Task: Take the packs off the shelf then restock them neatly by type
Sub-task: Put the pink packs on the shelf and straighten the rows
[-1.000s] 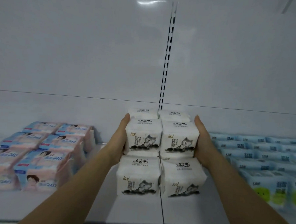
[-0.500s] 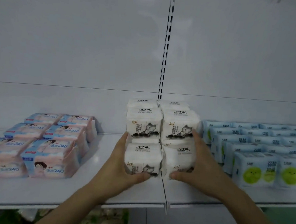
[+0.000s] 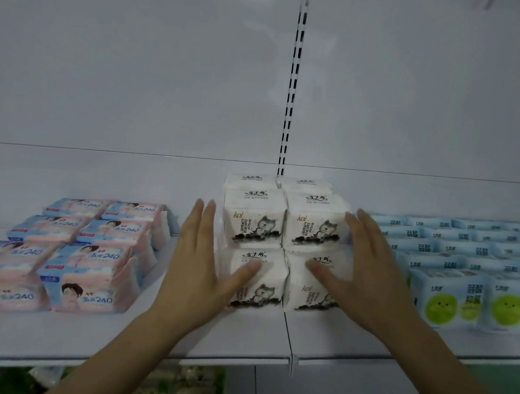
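A white back panel (image 3: 139,70) fills the upper half of the frame, crossed at centre by a vertical slotted rail (image 3: 293,87). Below it, a white shelf (image 3: 245,334) spans the lower frame, its two boards meeting at a seam under the centre stack. Blue packs (image 3: 446,297), printed with green round faces, lie in rows at the right of the frame, reaching toward the back panel. Pink-and-blue packs (image 3: 76,277) marked "240" lie at the left in two columns, long sides across the frame. White packs (image 3: 253,223) with a grey cat drawing stand at centre, two side by side and two high, printed fronts facing the camera, with more of the same behind.

The left hand (image 3: 197,269) is open, fingers straight and pointing up-frame along the stack's left side, thumb lying across the lower left pack's front. The right hand (image 3: 366,271) mirrors it, open against the right side, thumb across the lower right pack.
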